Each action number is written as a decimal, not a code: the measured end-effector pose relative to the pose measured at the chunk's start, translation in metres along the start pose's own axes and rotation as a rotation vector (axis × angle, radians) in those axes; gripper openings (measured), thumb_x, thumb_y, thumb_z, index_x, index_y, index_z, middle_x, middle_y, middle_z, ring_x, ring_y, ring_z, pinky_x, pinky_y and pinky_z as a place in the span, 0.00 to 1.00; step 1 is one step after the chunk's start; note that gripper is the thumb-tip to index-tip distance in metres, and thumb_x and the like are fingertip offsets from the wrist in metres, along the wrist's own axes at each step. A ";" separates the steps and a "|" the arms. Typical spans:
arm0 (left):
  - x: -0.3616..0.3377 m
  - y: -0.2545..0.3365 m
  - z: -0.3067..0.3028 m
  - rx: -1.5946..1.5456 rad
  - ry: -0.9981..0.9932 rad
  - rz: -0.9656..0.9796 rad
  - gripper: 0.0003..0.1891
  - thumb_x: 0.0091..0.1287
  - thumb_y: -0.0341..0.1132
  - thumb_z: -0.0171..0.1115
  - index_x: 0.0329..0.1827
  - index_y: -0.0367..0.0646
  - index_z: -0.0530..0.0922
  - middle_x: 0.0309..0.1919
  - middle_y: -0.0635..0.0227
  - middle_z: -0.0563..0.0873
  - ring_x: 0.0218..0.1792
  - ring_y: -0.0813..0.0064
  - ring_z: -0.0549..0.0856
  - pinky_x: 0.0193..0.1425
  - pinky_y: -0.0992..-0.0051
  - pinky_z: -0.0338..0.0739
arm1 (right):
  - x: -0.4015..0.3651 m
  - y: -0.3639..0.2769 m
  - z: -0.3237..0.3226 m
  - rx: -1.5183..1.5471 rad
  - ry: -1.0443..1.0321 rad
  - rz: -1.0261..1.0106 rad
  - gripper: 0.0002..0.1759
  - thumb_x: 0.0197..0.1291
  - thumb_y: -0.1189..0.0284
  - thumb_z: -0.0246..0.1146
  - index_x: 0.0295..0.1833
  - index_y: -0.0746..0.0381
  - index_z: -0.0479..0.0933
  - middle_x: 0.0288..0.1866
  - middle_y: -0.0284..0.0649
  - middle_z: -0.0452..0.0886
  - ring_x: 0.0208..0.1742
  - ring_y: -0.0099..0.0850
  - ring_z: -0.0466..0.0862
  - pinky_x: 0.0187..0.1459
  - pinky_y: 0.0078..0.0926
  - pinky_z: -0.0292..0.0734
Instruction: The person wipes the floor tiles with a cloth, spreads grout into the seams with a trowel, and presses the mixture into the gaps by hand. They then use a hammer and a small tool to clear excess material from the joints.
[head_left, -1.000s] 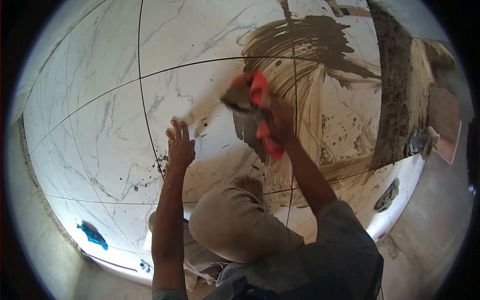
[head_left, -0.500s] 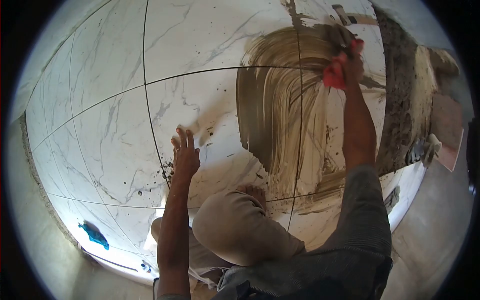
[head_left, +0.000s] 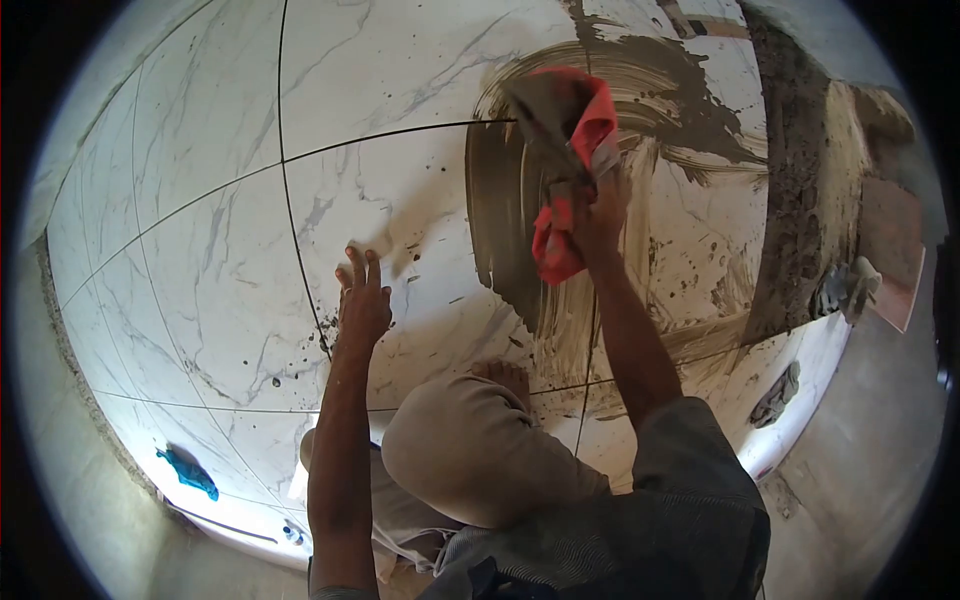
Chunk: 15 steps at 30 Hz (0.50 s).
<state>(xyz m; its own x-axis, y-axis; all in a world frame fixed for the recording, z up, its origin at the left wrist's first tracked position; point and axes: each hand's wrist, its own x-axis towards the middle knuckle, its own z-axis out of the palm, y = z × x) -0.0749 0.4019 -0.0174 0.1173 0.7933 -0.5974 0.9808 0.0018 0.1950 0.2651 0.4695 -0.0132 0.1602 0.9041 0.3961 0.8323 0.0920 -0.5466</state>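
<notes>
My right hand (head_left: 602, 218) is closed around a red cloth (head_left: 597, 118), which is coated with dark grey-brown slurry on one side and fans out beyond the fingers. Under and around the cloth, wet grout-like slurry (head_left: 495, 210) lies in curved streaks over the white marble-patterned floor tiles (head_left: 390, 75), crossing their dark joints. My left hand (head_left: 366, 308) is nearest a tile to the left of the slurry, palm down, with fingers apart and nothing in them. Small dark crumbs dot the tile beside it.
Along the right edge runs a rough strip of bare mortar (head_left: 790, 170). Beyond it stand a tile piece (head_left: 890, 240) and a pale glove-like item (head_left: 860, 288). A grey rag (head_left: 776, 395) lies lower right, a blue crumpled cloth (head_left: 188, 472) lower left. My bent knee (head_left: 455, 450) is in front.
My right hand has swept the red cloth from the upper right leftward and nearer to me, and the cloth now hangs more spread out. My left hand has barely moved.
</notes>
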 end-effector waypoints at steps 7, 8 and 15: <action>-0.001 0.001 0.001 0.005 -0.008 -0.003 0.34 0.63 0.33 0.54 0.70 0.39 0.49 0.70 0.44 0.41 0.61 0.25 0.56 0.60 0.50 0.68 | -0.095 -0.028 -0.034 -0.014 -0.102 0.001 0.20 0.52 0.73 0.58 0.53 0.63 0.70 0.55 0.51 0.70 0.54 0.47 0.70 0.50 0.45 0.62; -0.001 0.002 0.001 0.013 -0.020 -0.009 0.34 0.63 0.33 0.54 0.70 0.39 0.48 0.70 0.44 0.41 0.61 0.25 0.56 0.60 0.50 0.67 | -0.111 -0.031 -0.034 -0.033 -0.136 -0.048 0.18 0.51 0.72 0.59 0.51 0.60 0.72 0.57 0.48 0.70 0.55 0.45 0.70 0.51 0.44 0.62; 0.000 0.003 0.002 -0.021 -0.029 -0.021 0.34 0.63 0.33 0.54 0.70 0.39 0.47 0.70 0.45 0.40 0.62 0.24 0.54 0.62 0.49 0.64 | -0.111 -0.040 0.008 -0.191 -0.259 -0.201 0.13 0.44 0.69 0.62 0.39 0.50 0.78 0.58 0.32 0.70 0.57 0.39 0.68 0.52 0.42 0.62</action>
<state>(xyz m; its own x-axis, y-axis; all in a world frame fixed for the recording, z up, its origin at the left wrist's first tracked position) -0.0719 0.4006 -0.0185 0.1020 0.7749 -0.6238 0.9796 0.0311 0.1988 0.2098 0.3691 -0.0414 -0.1351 0.9537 0.2687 0.9214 0.2207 -0.3200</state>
